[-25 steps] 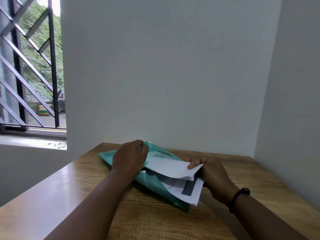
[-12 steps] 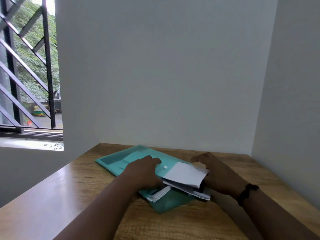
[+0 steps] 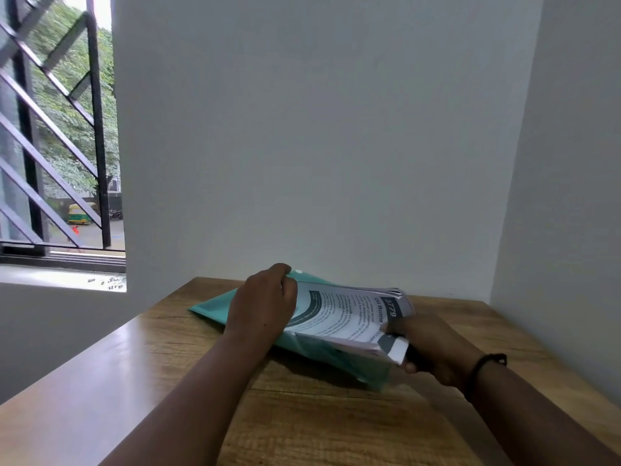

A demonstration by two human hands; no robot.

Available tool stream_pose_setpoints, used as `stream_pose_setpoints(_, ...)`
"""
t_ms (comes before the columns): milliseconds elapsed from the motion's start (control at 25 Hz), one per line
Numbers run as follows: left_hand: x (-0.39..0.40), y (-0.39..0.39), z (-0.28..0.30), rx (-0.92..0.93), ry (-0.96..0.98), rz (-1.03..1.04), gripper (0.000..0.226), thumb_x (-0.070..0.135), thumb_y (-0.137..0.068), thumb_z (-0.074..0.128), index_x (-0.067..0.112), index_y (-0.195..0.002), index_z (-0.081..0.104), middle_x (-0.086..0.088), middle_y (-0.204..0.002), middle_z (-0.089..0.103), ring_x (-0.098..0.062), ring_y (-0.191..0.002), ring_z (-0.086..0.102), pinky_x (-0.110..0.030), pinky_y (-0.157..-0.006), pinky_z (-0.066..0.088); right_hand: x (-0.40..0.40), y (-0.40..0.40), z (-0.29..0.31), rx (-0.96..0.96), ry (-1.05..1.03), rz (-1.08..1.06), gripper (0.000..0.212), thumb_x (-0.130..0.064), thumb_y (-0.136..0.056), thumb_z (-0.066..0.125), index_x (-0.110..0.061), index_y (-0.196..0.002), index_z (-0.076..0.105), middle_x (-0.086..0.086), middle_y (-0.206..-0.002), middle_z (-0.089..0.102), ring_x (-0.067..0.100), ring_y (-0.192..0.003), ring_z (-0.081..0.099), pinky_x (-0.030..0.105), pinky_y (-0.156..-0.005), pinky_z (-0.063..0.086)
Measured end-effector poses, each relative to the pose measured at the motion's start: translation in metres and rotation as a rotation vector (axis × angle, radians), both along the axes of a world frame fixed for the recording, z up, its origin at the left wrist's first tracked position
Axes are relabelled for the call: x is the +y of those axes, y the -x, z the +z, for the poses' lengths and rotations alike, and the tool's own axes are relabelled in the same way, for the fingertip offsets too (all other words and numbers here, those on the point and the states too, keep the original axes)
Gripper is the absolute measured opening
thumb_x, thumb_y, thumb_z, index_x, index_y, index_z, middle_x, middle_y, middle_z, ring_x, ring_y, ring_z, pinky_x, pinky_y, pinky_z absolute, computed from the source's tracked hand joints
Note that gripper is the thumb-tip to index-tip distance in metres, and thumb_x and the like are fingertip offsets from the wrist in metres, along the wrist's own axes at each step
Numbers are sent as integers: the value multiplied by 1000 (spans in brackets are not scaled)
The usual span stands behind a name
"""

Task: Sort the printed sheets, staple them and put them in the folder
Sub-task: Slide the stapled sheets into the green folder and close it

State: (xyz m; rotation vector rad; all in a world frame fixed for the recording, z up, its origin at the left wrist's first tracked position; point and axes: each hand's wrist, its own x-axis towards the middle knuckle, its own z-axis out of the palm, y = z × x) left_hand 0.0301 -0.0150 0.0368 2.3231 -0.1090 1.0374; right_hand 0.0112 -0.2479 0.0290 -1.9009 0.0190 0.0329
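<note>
A teal plastic folder point(image 3: 215, 306) lies at the far middle of the wooden table point(image 3: 302, 415). Its flap with a white snap button is lifted at the back, pinched by my left hand point(image 3: 263, 302). A stack of printed sheets point(image 3: 346, 317), top page with dark headings and text, sits part way in the folder's mouth and tilts up. My right hand point(image 3: 426, 344) grips the near right end of the stack, thumb on top. A black band circles that wrist. No stapler is in view.
White walls close off the table at the back and right. A window with dark diagonal bars point(image 3: 60, 129) opens at the left. The table's left edge drops off toward the window sill.
My left hand moved from pressing the folder's front to lifting its flap at the back. The stack, earlier lying low and folded, is now raised with its printed page facing up.
</note>
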Motion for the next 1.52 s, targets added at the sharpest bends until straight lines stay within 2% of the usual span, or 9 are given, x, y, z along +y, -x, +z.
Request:
stream_pose_setpoints(240,3,-2,-2,117,-190,-53,43,42,-93,47,30,-134,50,7,-122,63,-17,-108,59,-33,-89,46,-32,-1,11,98,474,127,10,-15,-92,60,-19,-100,55,10,-88,70,17,-61,65,24,-50,53)
stream_pose_setpoints(400,-4,-3,-17,420,-542,-135,53,58,-87,52,38,-136,45,13,-135,51,-12,-121,51,-30,-95,41,-40,-3,4,318,251,285,30,-19,-92,62,0,-114,60,17,-82,69,16,-51,62,20,-43,48)
stream_pose_setpoints(640,-21,-8,-22,332,-622,-86,34,38,-96,40,23,-115,65,1,-107,68,-17,-93,62,-30,-79,49,2,-13,-17,250,-329,31,37,-33,-101,35,-3,-91,55,10,-66,61,18,-46,56,24,-39,47)
stream_pose_setpoints(800,-20,-8,-24,330,-593,-59,34,41,-95,42,23,-114,65,2,-104,68,-16,-90,62,-30,-77,49,0,-17,-16,127,-226,-41,17,-7,-96,47,-1,-111,48,21,-85,71,27,-62,71,31,-48,54)
stream_pose_setpoints(920,-20,-7,-26,326,-603,-53,39,50,-92,45,27,-119,60,4,-111,66,-15,-97,60,-28,-78,45,-25,-15,-7,180,-148,48,45,-4,-89,64,-1,-128,41,26,-97,70,32,-72,72,33,-51,55)
stream_pose_setpoints(1040,-18,-8,-25,306,-574,-62,37,51,-91,47,28,-116,63,6,-107,67,-13,-94,61,-27,-76,45,-50,-9,7,233,-96,243,59,12,-83,62,-18,-129,39,23,-95,71,28,-62,64,32,-50,55)
stream_pose_setpoints(1200,-14,-9,-22,257,-529,-55,30,41,-92,45,25,-103,68,5,-95,69,-13,-82,61,-27,-67,45,-46,-6,6,275,3,376,35,14,-85,58,-1,-117,58,21,-92,71,21,-55,55,26,-50,52)
stream_pose_setpoints(1320,-12,-12,-21,222,-533,-32,29,37,-92,44,23,-97,68,3,-90,68,-15,-80,61,-28,-65,45,-31,-8,0,131,132,298,23,4,-86,63,-3,-107,67,14,-75,71,18,-50,57,25,-47,51)
stream_pose_setpoints(1520,-14,-15,-24,196,-522,-50,31,37,-93,42,23,-98,69,3,-92,69,-17,-80,62,-30,-68,47,-5,-7,-17,-67,103,139,13,-2,-86,66,-9,-93,74,11,-79,75,17,-40,52,22,-37,41)
